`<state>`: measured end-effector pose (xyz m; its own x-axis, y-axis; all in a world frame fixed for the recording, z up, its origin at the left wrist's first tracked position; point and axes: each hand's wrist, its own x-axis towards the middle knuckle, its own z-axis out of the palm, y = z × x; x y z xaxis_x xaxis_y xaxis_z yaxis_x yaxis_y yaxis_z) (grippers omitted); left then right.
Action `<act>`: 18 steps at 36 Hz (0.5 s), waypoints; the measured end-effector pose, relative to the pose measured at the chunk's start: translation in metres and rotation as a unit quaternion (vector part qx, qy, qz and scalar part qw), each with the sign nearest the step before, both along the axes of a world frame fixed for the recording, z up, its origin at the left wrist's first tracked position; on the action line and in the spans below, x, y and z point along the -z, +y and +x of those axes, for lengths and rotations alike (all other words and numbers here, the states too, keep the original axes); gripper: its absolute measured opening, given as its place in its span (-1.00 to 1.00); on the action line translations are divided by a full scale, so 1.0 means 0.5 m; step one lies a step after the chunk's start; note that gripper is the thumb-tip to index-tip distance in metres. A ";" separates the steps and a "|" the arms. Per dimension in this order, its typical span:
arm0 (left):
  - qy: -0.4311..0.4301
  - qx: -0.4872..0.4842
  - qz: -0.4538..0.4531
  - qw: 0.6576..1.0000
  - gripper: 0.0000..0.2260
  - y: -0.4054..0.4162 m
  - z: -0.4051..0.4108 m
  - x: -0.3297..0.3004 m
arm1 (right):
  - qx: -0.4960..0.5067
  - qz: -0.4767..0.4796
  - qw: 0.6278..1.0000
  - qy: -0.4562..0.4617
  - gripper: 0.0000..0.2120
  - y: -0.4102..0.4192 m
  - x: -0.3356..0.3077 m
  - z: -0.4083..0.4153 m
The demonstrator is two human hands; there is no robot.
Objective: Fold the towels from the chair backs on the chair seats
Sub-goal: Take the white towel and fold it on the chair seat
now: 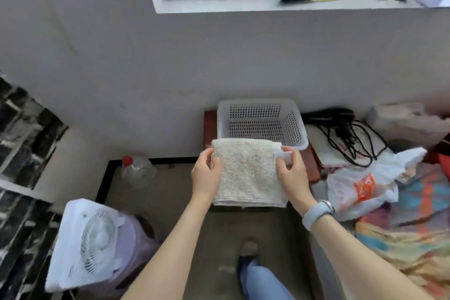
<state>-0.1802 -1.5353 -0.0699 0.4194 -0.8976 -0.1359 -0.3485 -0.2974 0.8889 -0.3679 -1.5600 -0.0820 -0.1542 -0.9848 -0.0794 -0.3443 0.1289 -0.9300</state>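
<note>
Cream towel [248, 173] lies folded on a dark seat [307, 161], right in front of a white basket [261, 122]. L hand [205, 174] grips its left edge, fingers curled; R hand [291, 175] pinches the right edge w/ thumb on top, watch band [316, 213] on that wrist

No text, number or brand can be read anywhere in the frame. The one candidate is the white plastic bag [360, 187] at the right of the frame, which carries an orange-red printed patch with pale marks inside it (perhaps characters, too blurred to tell). The towel's white tag [283, 156], near the middle, looks blank.
</note>
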 end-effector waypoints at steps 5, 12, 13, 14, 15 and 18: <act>0.037 0.013 0.039 0.998 -0.64 -0.199 -0.030 0.033 | -0.014 0.013 1.000 0.005 -0.68 -0.188 0.017 -0.010; 0.060 0.015 0.092 0.994 -0.61 -0.390 -0.059 0.131 | -0.013 0.043 0.998 0.040 -0.64 -0.382 0.097 -0.019; 0.063 0.015 0.100 0.993 -0.61 -0.410 -0.063 0.147 | -0.017 0.050 0.998 0.039 -0.64 -0.401 0.115 -0.020; 0.069 0.015 0.106 0.992 -0.60 -0.428 -0.066 0.163 | -0.019 0.060 0.997 0.035 -0.64 -0.418 0.135 -0.021; 0.073 0.017 0.109 0.991 -0.60 -0.444 -0.070 0.179 | -0.019 0.068 0.997 0.031 -0.64 -0.434 0.157 -0.020; 0.063 0.013 0.126 0.990 -0.58 -0.476 -0.079 0.222 | -0.015 0.092 0.995 0.028 -0.63 -0.468 0.225 -0.020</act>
